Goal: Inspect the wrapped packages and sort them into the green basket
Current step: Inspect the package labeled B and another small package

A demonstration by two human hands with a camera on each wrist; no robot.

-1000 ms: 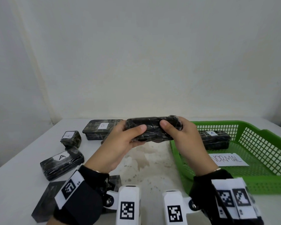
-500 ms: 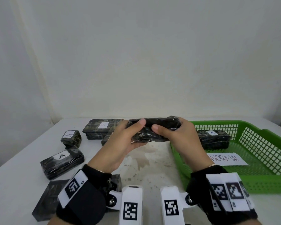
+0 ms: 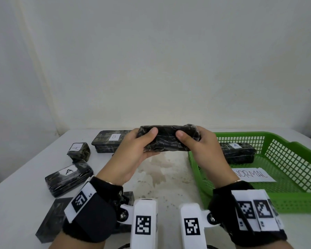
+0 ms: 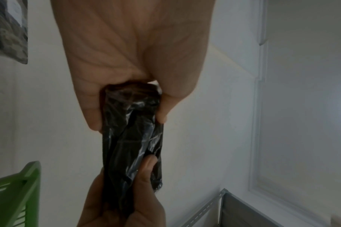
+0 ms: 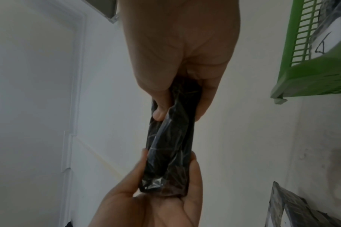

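Note:
Both hands hold a long black wrapped package [image 3: 167, 139] level above the table, in front of me. My left hand [image 3: 142, 141] grips its left end [image 4: 130, 98], thumb on the near face. My right hand [image 3: 192, 139] grips its right end [image 5: 183, 95] the same way. The wrap is crinkled and glossy; no label shows on the side facing me. The green basket [image 3: 294, 159] sits on the table at the right, holding a paper reading NORMAL [image 3: 252, 175] and one wrapped package labelled A [image 3: 237, 151].
On the white table [image 3: 160, 177] to the left lie a long package labelled B [image 3: 111, 142], a small cube labelled A [image 3: 78, 150], a longer package labelled A [image 3: 68, 177] and a flat dark package [image 3: 52, 220] near the front edge. A plain wall stands behind.
The hands have turned the package slightly about its long axis, and the thumbs have shifted on its near face. It stays at about the same height and place.

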